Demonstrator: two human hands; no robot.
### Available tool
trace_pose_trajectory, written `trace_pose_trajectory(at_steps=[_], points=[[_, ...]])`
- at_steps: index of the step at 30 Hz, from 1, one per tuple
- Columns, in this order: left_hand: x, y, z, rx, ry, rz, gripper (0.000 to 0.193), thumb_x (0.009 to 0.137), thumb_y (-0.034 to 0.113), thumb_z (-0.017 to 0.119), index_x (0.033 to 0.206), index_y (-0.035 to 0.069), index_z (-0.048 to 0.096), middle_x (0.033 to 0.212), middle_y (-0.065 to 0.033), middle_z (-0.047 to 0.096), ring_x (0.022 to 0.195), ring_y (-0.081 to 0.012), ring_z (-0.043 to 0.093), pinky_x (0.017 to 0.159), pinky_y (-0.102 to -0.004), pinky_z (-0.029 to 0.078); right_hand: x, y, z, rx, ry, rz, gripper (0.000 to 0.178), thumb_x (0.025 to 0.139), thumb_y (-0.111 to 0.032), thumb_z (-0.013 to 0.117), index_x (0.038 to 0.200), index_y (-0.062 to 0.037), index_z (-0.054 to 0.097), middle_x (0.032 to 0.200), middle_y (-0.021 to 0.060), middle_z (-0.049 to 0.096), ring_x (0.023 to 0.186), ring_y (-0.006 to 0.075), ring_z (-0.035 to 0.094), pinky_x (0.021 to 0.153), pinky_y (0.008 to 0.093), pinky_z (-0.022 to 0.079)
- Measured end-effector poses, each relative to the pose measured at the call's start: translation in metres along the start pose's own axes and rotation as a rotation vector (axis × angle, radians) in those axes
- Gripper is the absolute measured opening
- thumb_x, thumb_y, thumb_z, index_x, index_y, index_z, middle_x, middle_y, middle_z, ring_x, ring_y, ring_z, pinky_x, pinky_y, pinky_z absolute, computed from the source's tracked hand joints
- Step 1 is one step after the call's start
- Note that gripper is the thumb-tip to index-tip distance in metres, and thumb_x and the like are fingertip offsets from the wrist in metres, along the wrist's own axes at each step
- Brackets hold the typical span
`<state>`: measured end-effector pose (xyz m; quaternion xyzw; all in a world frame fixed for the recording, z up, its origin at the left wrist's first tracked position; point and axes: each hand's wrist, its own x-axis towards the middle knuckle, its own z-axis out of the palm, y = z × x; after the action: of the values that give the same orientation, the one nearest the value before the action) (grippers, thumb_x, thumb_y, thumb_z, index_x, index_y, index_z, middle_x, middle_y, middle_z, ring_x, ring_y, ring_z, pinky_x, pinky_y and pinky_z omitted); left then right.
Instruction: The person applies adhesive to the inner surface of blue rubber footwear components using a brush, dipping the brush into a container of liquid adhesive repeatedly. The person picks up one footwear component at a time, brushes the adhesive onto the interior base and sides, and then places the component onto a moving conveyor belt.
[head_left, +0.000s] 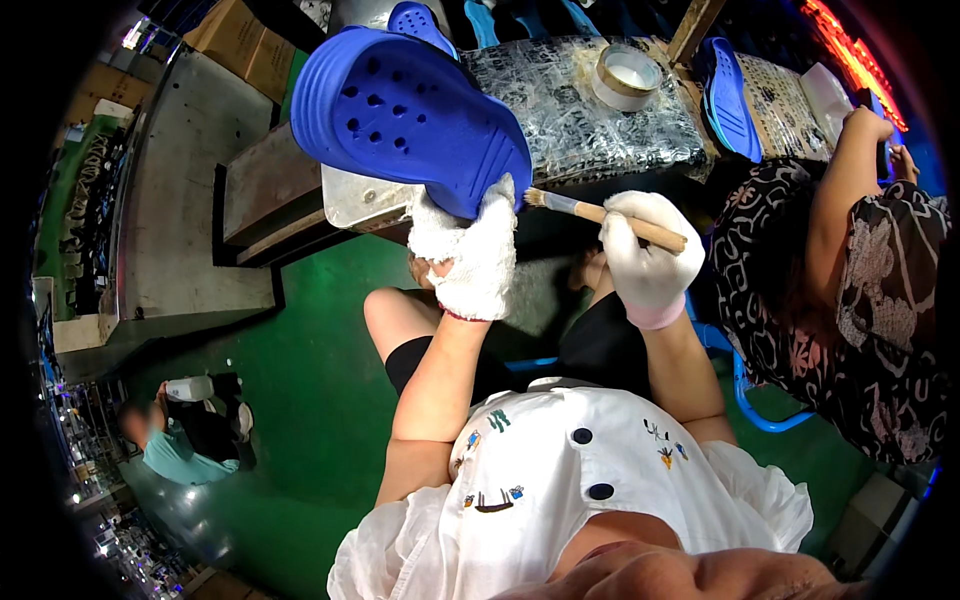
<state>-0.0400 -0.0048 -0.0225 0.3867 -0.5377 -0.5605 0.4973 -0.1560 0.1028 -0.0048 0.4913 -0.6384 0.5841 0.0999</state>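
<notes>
A blue clog upper (440,120) with several round holes is held up in front of me, tilted with its broad toe end to the upper left. My left hand (470,245), in a white knit glove, grips its narrow end, the thumb on the edge. In my right hand (652,245), also gloved in white, is a paint brush (590,211) with a wooden handle. Its pale bristles sit right beside the clog's narrow end; whether they touch it I cannot tell.
A plastic-wrapped bench (590,125) carries a tape roll (627,77). Farther right lies a blue sole (731,100). A co-worker in a patterned garment (820,290) sits at my right. Metal machinery (190,190) stands at the left, and another person (185,440) is lower left.
</notes>
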Motion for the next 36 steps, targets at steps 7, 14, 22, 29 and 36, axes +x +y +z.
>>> trace_pose_trajectory(at_steps=[7,14,22,29,36], points=[[-0.003,-0.006,-0.002,0.056,0.033,0.115,0.029,0.080,-0.002,0.068,0.108,-0.004,0.061,0.098,-0.0091,0.068,0.081,-0.0132,0.064,0.074,-0.0268,0.053,0.006,0.000,0.000,-0.030,0.014,-0.046,0.014,0.068,0.005,0.068,0.075,-0.0055,0.063,0.067,0.0067,0.063,0.053,0.0229,0.059,0.049,0.0304,0.048],[0.000,-0.009,-0.002,0.078,0.034,0.035,0.045,0.080,-0.006,0.069,0.122,-0.001,0.054,0.106,-0.0085,0.065,0.087,-0.0140,0.064,0.075,-0.0255,0.054,-0.003,0.003,-0.005,0.031,0.036,0.083,0.013,0.069,0.004,0.068,0.077,-0.0056,0.064,0.070,0.0082,0.064,0.058,0.0230,0.064,0.053,0.0299,0.051],[-0.004,0.001,0.003,-0.123,0.041,-0.012,0.051,0.079,-0.009,0.069,0.127,-0.001,0.051,0.116,-0.0108,0.062,0.100,-0.0178,0.063,0.084,-0.0303,0.054,-0.002,0.002,-0.011,0.057,0.023,0.068,0.012,0.071,0.005,0.066,0.078,-0.0040,0.063,0.073,0.0079,0.066,0.058,0.0236,0.063,0.054,0.0289,0.052],[-0.002,0.003,0.002,-0.055,0.052,0.017,0.053,0.078,-0.010,0.069,0.127,-0.001,0.051,0.117,-0.0112,0.062,0.101,-0.0186,0.063,0.086,-0.0303,0.054,0.005,0.002,-0.009,-0.089,-0.008,-0.147,0.013,0.067,0.005,0.067,0.075,-0.0033,0.062,0.073,0.0070,0.066,0.058,0.0228,0.064,0.054,0.0294,0.052],[-0.004,0.003,-0.003,-0.071,0.016,0.034,0.051,0.079,-0.009,0.069,0.126,-0.001,0.052,0.113,-0.0105,0.063,0.098,-0.0176,0.064,0.084,-0.0295,0.054,0.010,0.004,-0.005,-0.043,0.040,-0.085,0.014,0.069,0.009,0.065,0.076,-0.0028,0.062,0.071,0.0075,0.065,0.057,0.0231,0.064,0.053,0.0294,0.053]])
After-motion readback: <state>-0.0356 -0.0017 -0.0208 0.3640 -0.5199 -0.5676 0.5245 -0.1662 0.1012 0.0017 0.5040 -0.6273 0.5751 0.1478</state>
